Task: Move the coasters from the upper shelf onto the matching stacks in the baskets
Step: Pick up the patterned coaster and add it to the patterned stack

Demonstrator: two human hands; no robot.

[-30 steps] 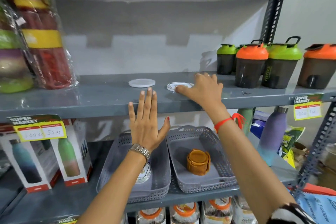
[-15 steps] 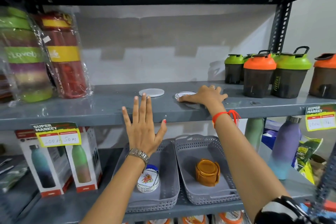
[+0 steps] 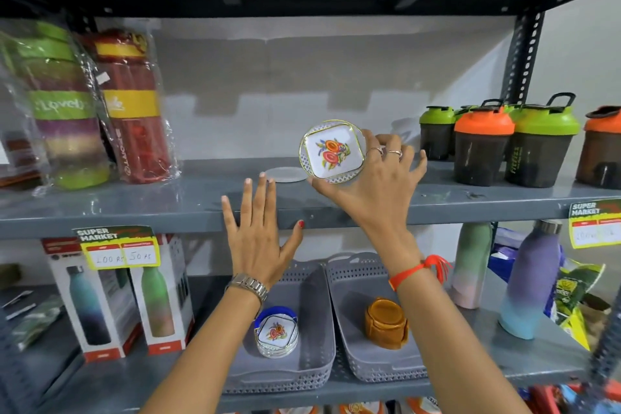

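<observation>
My right hand (image 3: 376,178) grips a round white coaster with a flower print (image 3: 331,152), lifted off the upper shelf (image 3: 134,208) and tilted so its face shows. A second white coaster (image 3: 285,174) lies flat on that shelf just left of it. My left hand (image 3: 260,232) is spread open in front of the shelf edge, holding nothing. Below, the left grey basket (image 3: 316,360) holds a stack of matching flower coasters (image 3: 276,333) in a blue holder. The right grey basket (image 3: 356,346) holds a stack of brown coasters (image 3: 386,323).
Shaker bottles with green and orange lids (image 3: 484,141) stand on the upper shelf to the right. Wrapped bottles (image 3: 131,104) stand at its left. Boxed bottles (image 3: 127,299) flank the baskets on the left, loose bottles (image 3: 527,279) on the right. Price tags (image 3: 117,245) hang from the shelf edge.
My right hand has picked the flower coaster up from the upper shelf and tilted it towards me. My left hand has stayed open by the shelf edge.
</observation>
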